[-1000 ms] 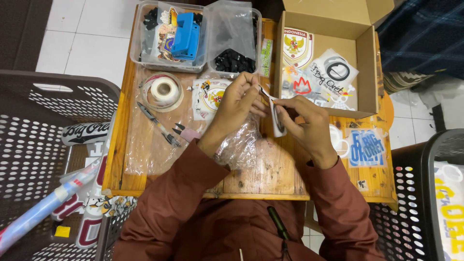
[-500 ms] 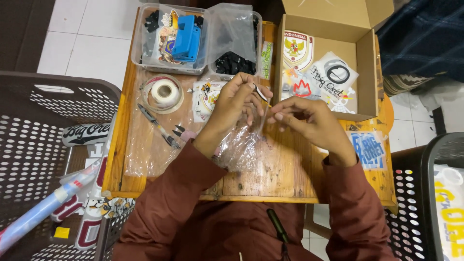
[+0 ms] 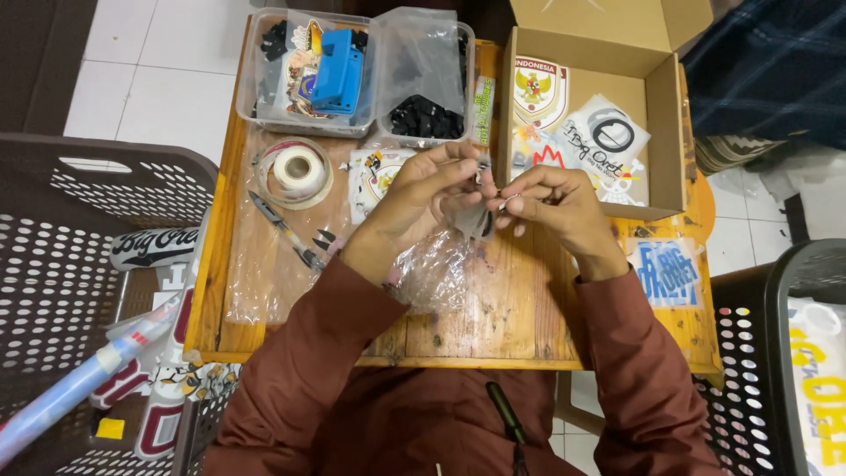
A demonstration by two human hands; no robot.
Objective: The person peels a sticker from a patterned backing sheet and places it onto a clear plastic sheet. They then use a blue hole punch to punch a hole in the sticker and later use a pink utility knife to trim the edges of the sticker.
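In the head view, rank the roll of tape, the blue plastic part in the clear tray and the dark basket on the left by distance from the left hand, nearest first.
From the left hand:
1. Roll of tape, just to its left on the wooden table.
2. Blue plastic part, up and left, in the clear tray.
3. Dark basket, off the table's left edge.

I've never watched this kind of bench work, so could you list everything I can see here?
wooden table: one, light brown, centre
clear plastic bag: one, transparent, under the hands
small item: one, too small to tell, pinched between both hands
tape roll: one, white, left of the hands
cutters: one, dark, below the tape roll
clear tubs: two, holding blue and black parts, top
cardboard box: one, brown, open, holding stickers, top right
baskets: two, dark, left and right edges
left hand: one, at the item
right hand: one, at the item
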